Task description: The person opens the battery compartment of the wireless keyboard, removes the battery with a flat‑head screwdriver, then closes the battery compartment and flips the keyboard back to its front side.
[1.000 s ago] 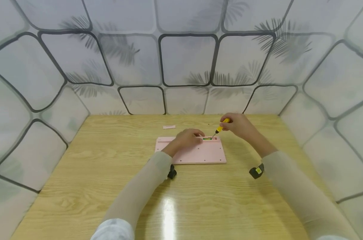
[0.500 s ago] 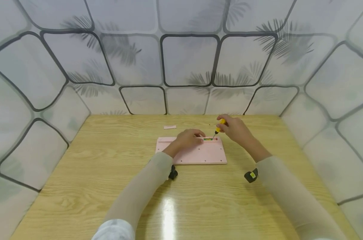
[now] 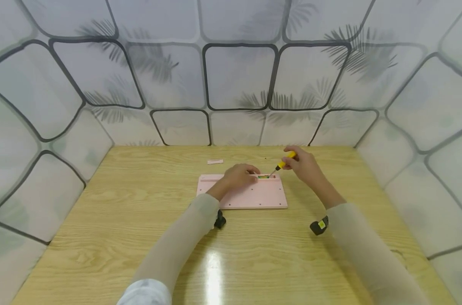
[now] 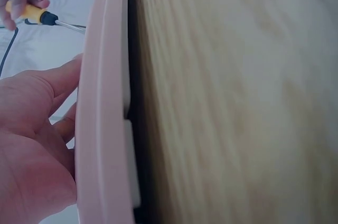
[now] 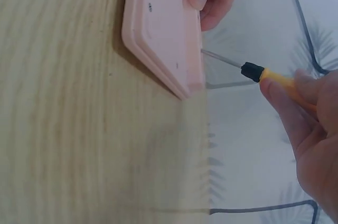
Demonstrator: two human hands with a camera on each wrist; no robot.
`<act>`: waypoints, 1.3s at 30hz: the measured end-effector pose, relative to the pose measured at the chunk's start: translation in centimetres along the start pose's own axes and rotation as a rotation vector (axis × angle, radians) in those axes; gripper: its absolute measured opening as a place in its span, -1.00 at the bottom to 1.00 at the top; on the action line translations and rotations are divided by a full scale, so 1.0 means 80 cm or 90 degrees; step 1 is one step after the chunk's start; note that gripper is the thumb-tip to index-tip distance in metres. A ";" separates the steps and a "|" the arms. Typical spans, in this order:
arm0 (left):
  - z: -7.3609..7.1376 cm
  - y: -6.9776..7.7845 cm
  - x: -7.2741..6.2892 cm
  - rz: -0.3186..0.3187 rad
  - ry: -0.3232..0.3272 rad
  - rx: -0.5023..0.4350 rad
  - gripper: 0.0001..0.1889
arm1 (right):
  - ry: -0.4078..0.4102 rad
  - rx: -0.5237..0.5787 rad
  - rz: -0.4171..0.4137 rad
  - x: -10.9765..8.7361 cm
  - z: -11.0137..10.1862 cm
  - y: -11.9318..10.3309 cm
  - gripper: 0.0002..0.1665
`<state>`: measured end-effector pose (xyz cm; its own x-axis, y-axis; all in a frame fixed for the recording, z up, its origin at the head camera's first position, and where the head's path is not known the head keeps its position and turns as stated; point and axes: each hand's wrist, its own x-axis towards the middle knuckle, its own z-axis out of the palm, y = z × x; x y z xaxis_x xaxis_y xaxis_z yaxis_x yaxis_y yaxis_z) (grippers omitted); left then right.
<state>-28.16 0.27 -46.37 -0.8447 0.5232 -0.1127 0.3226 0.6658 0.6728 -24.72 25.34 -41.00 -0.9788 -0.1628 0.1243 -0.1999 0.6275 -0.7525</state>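
Observation:
A pink keyboard [image 3: 261, 195] lies face down on the table; white keycaps show along its underside in the left wrist view. My left hand [image 3: 239, 176] rests on it and holds its far raised edge, thumb on the back panel and fingers over the edge. Just right of that thumb, a green battery [image 3: 263, 177] sits in the uncovered battery compartment. Between the fingers and thumb of my right hand [image 3: 302, 163] is a yellow-handled screwdriver [image 5: 252, 71], slanted down to the left. Its tip reaches into the compartment at the battery's right end; the exact contact is too small to tell.
Behind the keyboard lies a small pink battery cover [image 3: 215, 161]. A tiny dark speck [image 3: 265, 158] is on the wooden table [image 3: 147, 228] farther right. Patterned cloth walls [image 3: 238, 76] enclose the back and sides of the table.
The screwdriver's handle stood up more steeply half a second ago, then leaned back to the right with my right hand. Its tip stays at the compartment. My left hand and the keyboard keep their place.

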 end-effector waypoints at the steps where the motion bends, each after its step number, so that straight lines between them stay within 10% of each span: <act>1: 0.000 0.001 0.000 0.001 0.001 -0.001 -0.69 | 0.010 0.021 0.004 0.000 0.001 0.005 -0.57; 14: 0.001 -0.003 -0.001 0.010 0.003 0.010 -0.68 | 0.119 0.245 0.099 -0.014 0.023 0.050 -0.53; 39: 0.002 0.000 0.002 0.008 0.002 -0.008 -0.68 | 0.257 0.433 0.228 -0.030 0.055 0.076 -0.54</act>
<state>-28.25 0.44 -46.51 -0.8425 0.5290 -0.1019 0.3273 0.6529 0.6831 -23.43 26.22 -48.72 -0.9444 0.3211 -0.0711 0.0672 -0.0234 -0.9975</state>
